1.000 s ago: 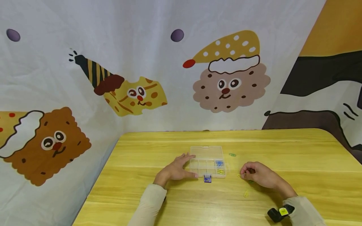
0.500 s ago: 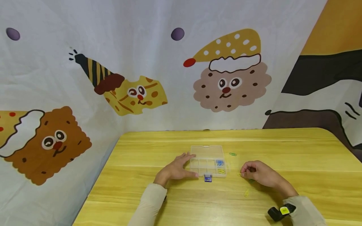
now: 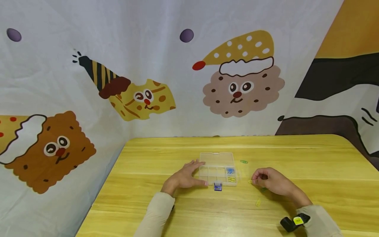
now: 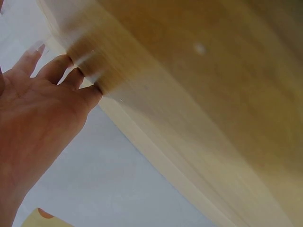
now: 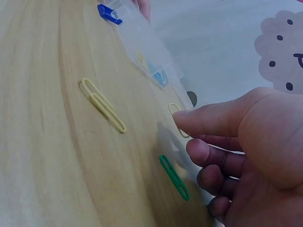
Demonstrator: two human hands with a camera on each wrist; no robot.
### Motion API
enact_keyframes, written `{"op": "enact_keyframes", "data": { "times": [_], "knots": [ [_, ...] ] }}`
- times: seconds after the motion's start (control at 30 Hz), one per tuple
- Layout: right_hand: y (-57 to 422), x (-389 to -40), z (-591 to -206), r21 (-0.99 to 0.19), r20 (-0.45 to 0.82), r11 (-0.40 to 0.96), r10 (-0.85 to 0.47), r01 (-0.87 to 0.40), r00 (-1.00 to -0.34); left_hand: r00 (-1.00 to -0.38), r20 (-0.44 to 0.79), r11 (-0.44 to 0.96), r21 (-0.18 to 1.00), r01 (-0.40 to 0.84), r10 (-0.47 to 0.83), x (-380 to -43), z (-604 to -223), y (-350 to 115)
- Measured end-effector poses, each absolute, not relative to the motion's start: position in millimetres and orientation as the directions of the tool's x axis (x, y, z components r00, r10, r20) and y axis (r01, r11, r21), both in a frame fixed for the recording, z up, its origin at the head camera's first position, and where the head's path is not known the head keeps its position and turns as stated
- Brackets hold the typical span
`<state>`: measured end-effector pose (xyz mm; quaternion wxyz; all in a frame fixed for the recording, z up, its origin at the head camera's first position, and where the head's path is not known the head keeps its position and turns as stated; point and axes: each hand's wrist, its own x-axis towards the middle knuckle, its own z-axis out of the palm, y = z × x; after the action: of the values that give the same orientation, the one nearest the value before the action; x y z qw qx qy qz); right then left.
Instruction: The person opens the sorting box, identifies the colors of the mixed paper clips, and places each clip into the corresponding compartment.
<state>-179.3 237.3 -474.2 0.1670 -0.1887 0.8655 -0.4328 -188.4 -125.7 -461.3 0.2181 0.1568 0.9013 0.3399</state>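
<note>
Clock reference: we read all directions in the head view, with 12 o'clock toward the far edge of the surface (image 3: pixel 207 214).
Right hand (image 3: pixel 273 181): grasping; we see its thumb and forefinger pinch one yellow paper clip (image 3: pixel 250 181).
Pinched clip position: at the fingertips, 9 o'clock from the middle of the right hand; we cannot tell whether it touches the surface.
Loose yellow clip (image 5: pixel 103 107): flat on the surface, 7 o'clock from the right hand, apart from it.
Near green clip (image 5: pixel 174 177): on the surface, 8 o'clock, just beside the right hand, which partly hides it from the head view.
Far green clip (image 3: pixel 244 161): on the surface, 10 o'clock from the right hand, not touching it.
Compartment box (image 3: pixel 225 184): clear, 9 o'clock from the right hand; its lid (image 3: pixel 217 159) lies open on the 12 o'clock side.
Box contents: we find blue clips (image 3: pixel 230 171) at 3 o'clock and yellow clips (image 3: pixel 231 179) at 4 o'clock, in separate compartments.
Blue latch (image 3: pixel 217 187): 6 o'clock edge of the box.
Left hand (image 3: pixel 184 176): released, fingers spread at the box's 9 o'clock end.
</note>
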Motion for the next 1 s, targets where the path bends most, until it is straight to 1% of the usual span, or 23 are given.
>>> {"op": "enact_keyframes", "data": {
  "times": [0.2,0.6,0.77,1.0],
  "knots": [
    [237.6,-178.6,-471.5,-0.818,-0.115,0.545,-0.466,-0.182,-0.877,-0.854,-0.292,0.718,0.684,0.128,0.43,-187.7,-460.9,-125.9],
    [234.8,-178.2,-460.1,-0.804,-0.033,0.538,-0.465,-0.252,-0.885,-0.852,-0.296,0.699,0.707,0.11,0.433,-187.5,-461.7,-126.3],
    [230.8,-178.8,-455.9,-0.793,0.0,0.538,-0.47,-0.286,-0.883,-0.85,-0.301,0.708,0.697,0.114,0.433,-189.4,-461.7,-125.8],
    [220.5,-178.1,-448.4,-0.776,0.016,0.554,-0.459,-0.3,-0.888,-0.85,-0.297,0.719,0.683,0.13,0.435,-191.4,-463.5,-126.3]
  ]
}}
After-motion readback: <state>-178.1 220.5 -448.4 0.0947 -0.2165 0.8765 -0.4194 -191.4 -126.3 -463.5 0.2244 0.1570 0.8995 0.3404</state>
